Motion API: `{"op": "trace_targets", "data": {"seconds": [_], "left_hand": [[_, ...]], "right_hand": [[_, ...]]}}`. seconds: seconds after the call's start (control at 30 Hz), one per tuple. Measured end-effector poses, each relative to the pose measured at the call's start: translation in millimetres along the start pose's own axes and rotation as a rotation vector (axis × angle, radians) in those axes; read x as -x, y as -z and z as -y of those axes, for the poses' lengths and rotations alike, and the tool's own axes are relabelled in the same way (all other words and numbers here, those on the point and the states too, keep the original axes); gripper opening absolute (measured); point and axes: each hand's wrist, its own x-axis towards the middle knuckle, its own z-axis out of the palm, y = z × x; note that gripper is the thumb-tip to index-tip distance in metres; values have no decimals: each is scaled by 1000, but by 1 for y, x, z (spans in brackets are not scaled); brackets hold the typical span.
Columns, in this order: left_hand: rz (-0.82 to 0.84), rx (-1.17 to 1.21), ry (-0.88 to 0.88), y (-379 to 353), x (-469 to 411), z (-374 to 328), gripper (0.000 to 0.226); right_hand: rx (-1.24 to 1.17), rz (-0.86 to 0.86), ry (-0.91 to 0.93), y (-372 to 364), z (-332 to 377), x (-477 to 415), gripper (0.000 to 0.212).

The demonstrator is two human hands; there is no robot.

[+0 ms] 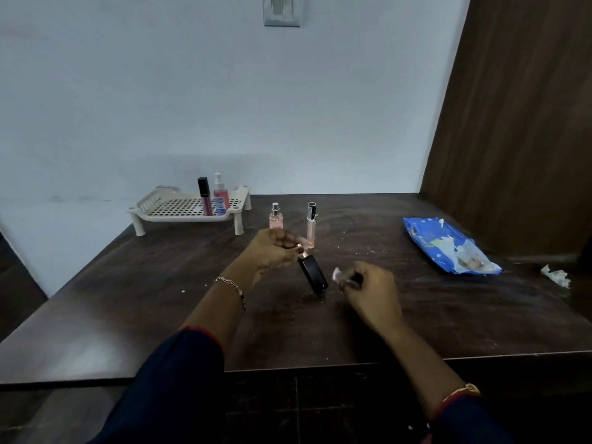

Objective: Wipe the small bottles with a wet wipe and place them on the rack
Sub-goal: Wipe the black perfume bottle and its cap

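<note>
The left hand (272, 248) pinches a tilted black rectangular bottle (313, 274). At its three o'clock, the right hand (373, 294) grips a crumpled white wipe (339, 274).

This looks like a room in a home. A dark wooden table (128, 299) stands by a plain pale wall (192, 107) with a switch plate (282, 9). Small beauty bottles (276, 217), a plastic rack (179, 208) and a pack of wipes (448, 248) sit on the table.
</note>
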Motion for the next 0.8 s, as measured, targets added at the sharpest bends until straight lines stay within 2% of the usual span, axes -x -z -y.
{"op": "trace_targets", "data": {"seconds": [0.13, 0.27, 0.33, 0.47, 0.57, 0.7, 0.8], "left_hand": [[6, -11, -8, -5, -2, -2, 29], [-16, -3, -21, -20, -5, -7, 22], [-54, -15, -24, -26, -8, -7, 22], [-137, -10, -45, -33, -17, 1, 26], [-187, -18, -65, -33, -21, 7, 29], [-150, -16, -71, -33, -26, 9, 25], [-93, 19, -68, -33, -27, 6, 15]], "right_hand": [[6, -26, 5, 4, 9, -15, 13], [121, 44, 241, -2, 24, -24, 9], [148, 74, 302, -5, 29, -26, 11], [218, 156, 300, -10, 30, -23, 23], [280, 198, 308, -9, 26, -17, 20], [334, 278, 335, -4, 20, -10, 16], [438, 348, 433, 2, 14, -6, 16]]}}
